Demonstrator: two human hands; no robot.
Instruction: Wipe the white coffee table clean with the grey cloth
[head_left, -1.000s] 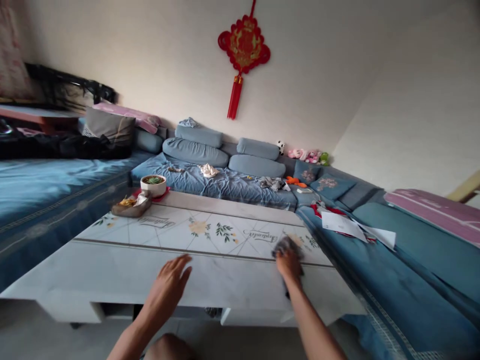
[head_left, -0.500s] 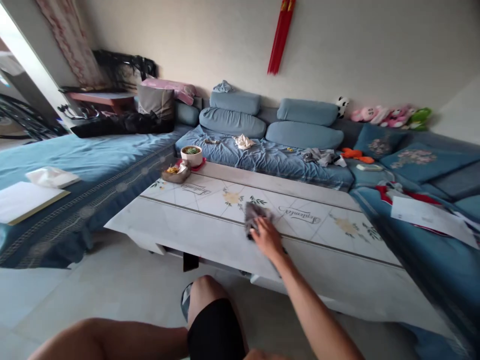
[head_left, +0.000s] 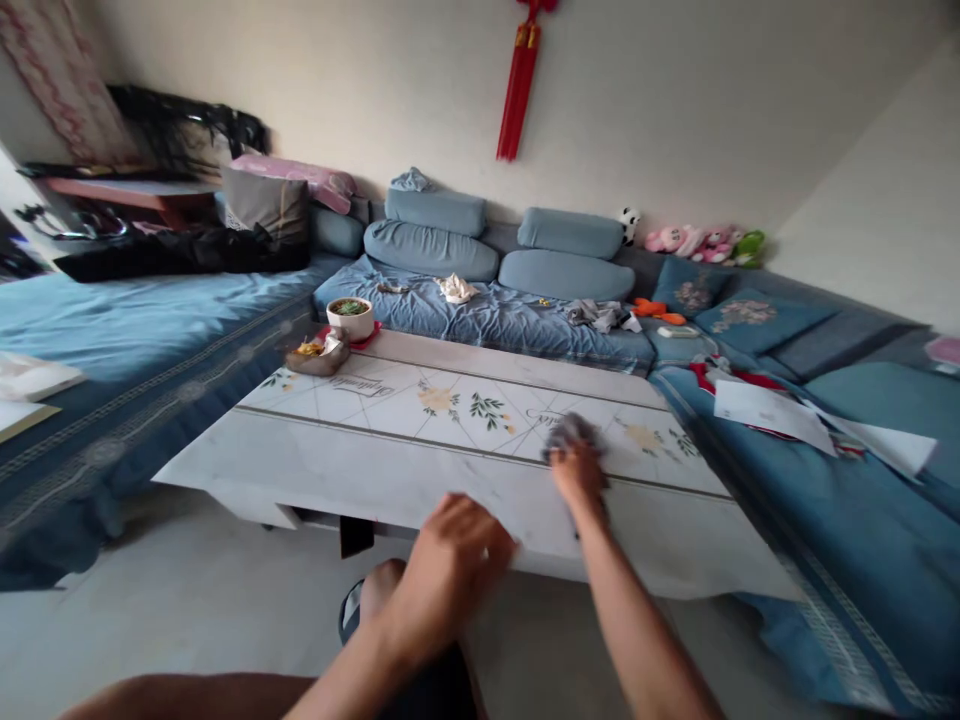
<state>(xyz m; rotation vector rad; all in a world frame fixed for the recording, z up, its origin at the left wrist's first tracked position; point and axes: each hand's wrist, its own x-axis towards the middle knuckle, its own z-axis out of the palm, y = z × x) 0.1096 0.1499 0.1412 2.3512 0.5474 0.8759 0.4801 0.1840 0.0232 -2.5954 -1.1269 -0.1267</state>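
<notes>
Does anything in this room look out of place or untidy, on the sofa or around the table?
Yes. Crumpled grey clothing and a crumpled white cloth lie loose on the blue sofa. Loose white papers lie across the seat at right. They look dropped there, not put away.

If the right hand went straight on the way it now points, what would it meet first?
Probably nothing raised on the way: the right hand and its grey cloth would cross the printed top of the coffee table to its far edge, then meet the blue-covered sofa seat, though depth is hard to judge.
</notes>
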